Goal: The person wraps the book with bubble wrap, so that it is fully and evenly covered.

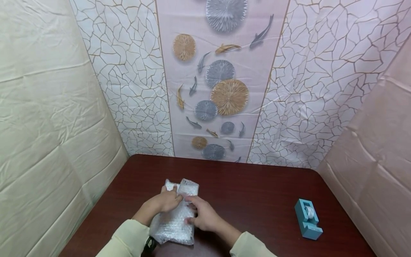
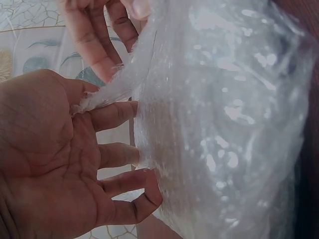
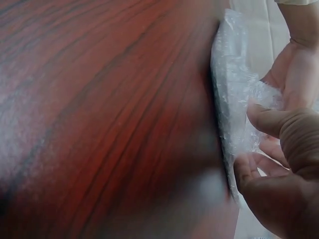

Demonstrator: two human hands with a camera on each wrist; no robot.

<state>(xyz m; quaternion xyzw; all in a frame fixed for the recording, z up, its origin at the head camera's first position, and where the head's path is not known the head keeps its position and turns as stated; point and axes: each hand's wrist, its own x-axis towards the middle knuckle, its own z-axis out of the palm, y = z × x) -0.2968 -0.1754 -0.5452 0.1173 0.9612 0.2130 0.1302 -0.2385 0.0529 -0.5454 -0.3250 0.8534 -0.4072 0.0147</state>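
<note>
A flat package in clear bubble wrap (image 1: 174, 226) lies on the dark red table, with a folded flap of wrap at its far end. My left hand (image 1: 167, 200) is over the package's upper left part. In the left wrist view, the left hand (image 2: 55, 154) pinches a raised edge of the wrap (image 2: 224, 129) between thumb and index finger, while its other fingertips touch the side. From the right, my right hand (image 1: 205, 214) holds the wrap at the package's right edge. The right wrist view has the right hand (image 3: 279, 174) with bent fingers at the bubble wrap (image 3: 232, 99).
A light blue tape dispenser (image 1: 308, 219) with a roll of tape stands at the right on the table (image 1: 253, 200). Patterned cloth (image 1: 138, 89) hangs behind the table's far edge, and cream cloth (image 1: 48, 125) borders the left side.
</note>
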